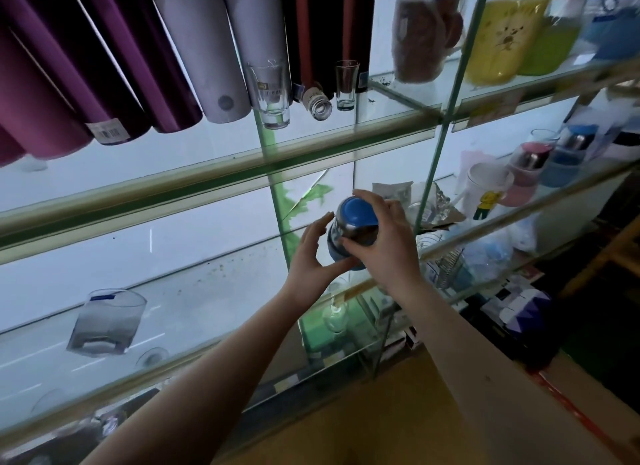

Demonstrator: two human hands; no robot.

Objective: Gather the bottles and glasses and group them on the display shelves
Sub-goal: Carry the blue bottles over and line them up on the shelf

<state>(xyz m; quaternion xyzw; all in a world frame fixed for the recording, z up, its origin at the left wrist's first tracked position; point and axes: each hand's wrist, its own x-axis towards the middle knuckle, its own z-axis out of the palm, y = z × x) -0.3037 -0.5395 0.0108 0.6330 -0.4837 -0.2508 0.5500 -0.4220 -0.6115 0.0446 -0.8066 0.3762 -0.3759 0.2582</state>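
Blue-capped bottle (353, 234), right hand (384, 236) gripping, left hand (311, 257) cupped, seemingly touching.

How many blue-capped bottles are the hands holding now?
1: the blue-capped bottle, between the left hand and the right hand, in front of the middle glass shelf.

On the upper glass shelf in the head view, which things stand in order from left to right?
Purple tumblers → white tumblers → large clear glass → small clear bottle → shot glass → brown mug → yellow mug.
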